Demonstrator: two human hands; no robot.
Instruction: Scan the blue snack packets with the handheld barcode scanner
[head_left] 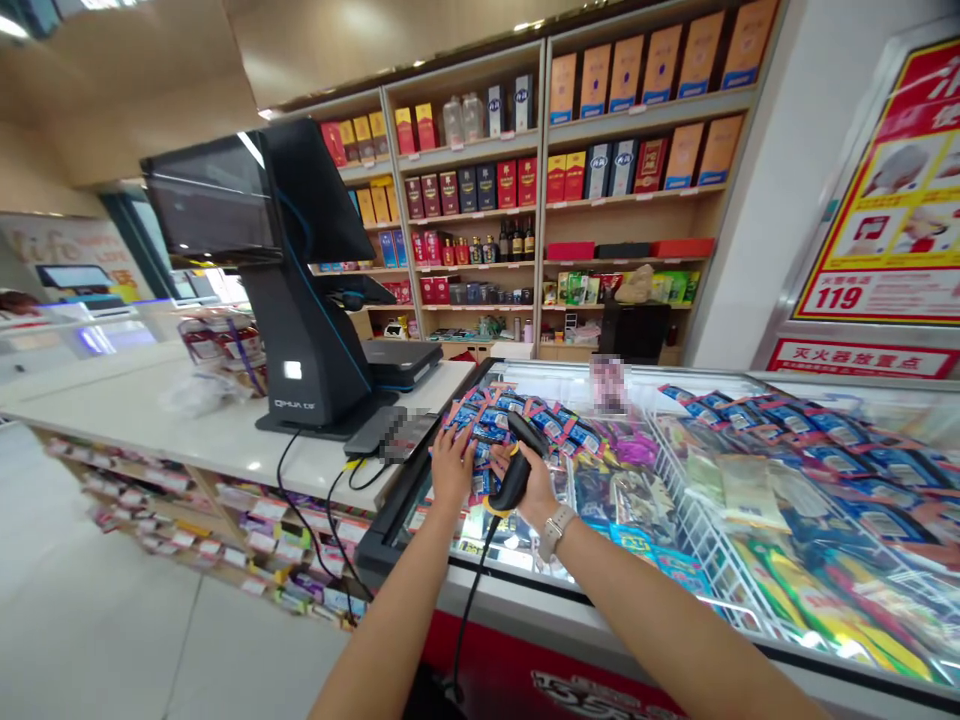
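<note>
My right hand is wrapped round a black handheld barcode scanner, its head aimed at a pile of small red and blue packets lying on the glass lid of a chest freezer. A watch sits on that wrist. The scanner's black cable hangs down past the freezer front. My left hand rests with spread fingers on the near packets at the pile's left edge.
A black point-of-sale terminal stands on the white counter to the left, with cables trailing off the edge. Shelves of boxed goods fill the back wall. A red and yellow poster hangs at right.
</note>
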